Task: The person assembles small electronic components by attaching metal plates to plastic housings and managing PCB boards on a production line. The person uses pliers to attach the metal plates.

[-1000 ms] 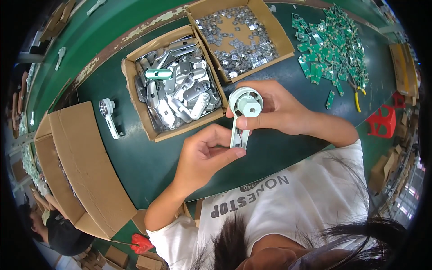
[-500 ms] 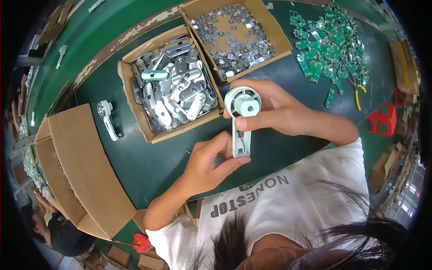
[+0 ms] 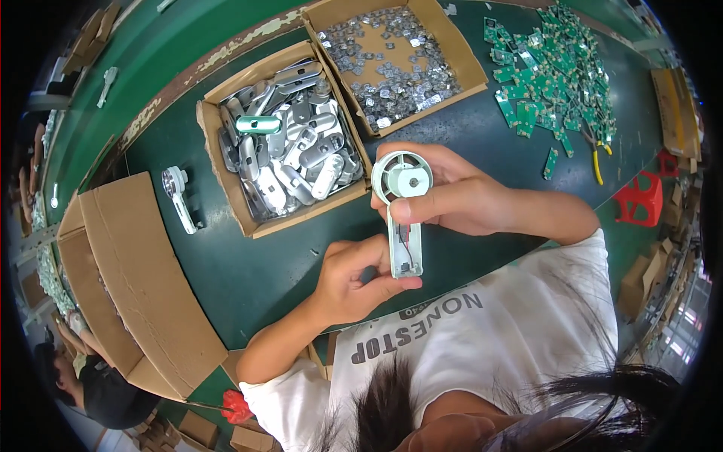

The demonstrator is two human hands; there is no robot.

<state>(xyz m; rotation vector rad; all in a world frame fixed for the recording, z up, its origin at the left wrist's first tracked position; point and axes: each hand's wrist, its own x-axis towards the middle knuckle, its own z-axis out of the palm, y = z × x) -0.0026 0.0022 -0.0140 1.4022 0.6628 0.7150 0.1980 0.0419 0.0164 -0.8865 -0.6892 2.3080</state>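
Both hands hold a pale green handheld fan housing [image 3: 407,260], whose handle lies open toward me and shows thin red and black wires. Its round head, with a motor in the middle, is up and away from me. My right hand [image 3: 452,184] wraps round the head from the right, the thumb pressed across the neck. At the lower end of the handle, my left hand [image 3: 354,277] pinches it between thumb and fingers. Beyond the hands stands a cardboard box [image 3: 252,224] full of grey, silver and green handle covers [image 3: 320,151].
A second carton [image 3: 476,71] holds many small clear parts. Green circuit boards [image 3: 535,90] are heaped at the far right beside yellow-handled pliers [image 3: 598,164]. Another fan part [image 3: 179,200] lies at left, near an open carton [image 3: 151,279]. A red stool [image 3: 640,200] stands right of the table.
The fan housing has come slightly nearer to me and its head has turned a little. My left hand has moved down with the handle's end; more of the inside shows.
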